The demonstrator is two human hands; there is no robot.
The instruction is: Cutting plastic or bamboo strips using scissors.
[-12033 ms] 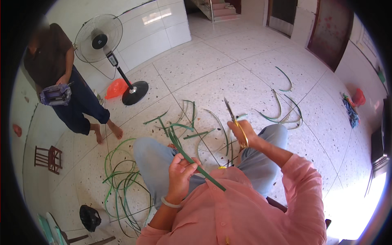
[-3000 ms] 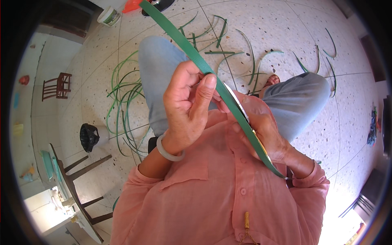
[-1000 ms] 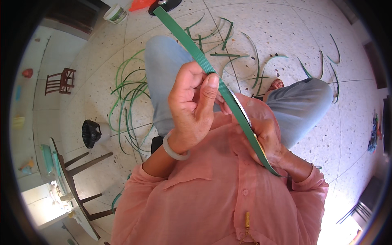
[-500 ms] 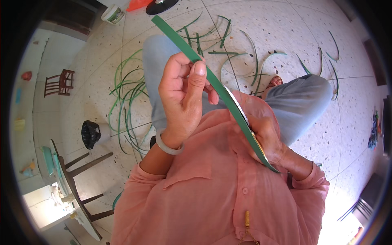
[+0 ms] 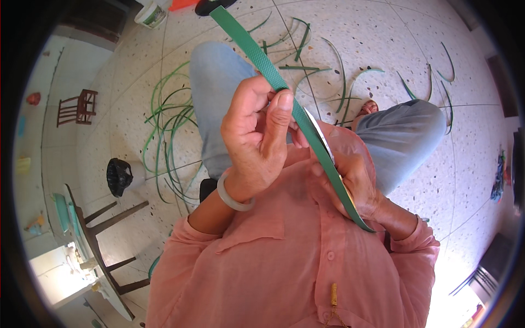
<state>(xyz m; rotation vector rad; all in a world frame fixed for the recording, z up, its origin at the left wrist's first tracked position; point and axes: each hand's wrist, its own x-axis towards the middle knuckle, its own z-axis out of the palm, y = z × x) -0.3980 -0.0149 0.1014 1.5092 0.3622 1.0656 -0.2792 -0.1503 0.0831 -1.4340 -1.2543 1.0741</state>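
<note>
The green strap (image 5: 295,112) runs diagonally across the view, from 12 o'clock near the top edge down to about 4 o'clock beside your chest. It looks light, flat and springy: stiff along its length, easy to bend across the flat, with a ribbed face that should give your fingers some bite. The edges are thin, so it is likely to twist or slip sideways if you grip only the rims. Take it on the flat faces, thumb on one side and fingertips on the other, close to where you are working it.

Your left hand (image 5: 254,136) sits raised in front of your chest, wrist bent, with a pale bangle (image 5: 232,191) on it. Thumb and forefinger are pinched together on the strap's upper part, the other fingers curled behind it.

Your right hand (image 5: 355,183) lies lower, at about 4 o'clock from the left, fingers wrapped around the strap's lower stretch. A thin pale blade-like piece (image 5: 318,135) shows along the strap between your hands; what it is I cannot tell.

More green strips (image 5: 169,131) lie curled on the floor (image 5: 377,49) at 10 o'clock, past your knee (image 5: 219,76).
</note>
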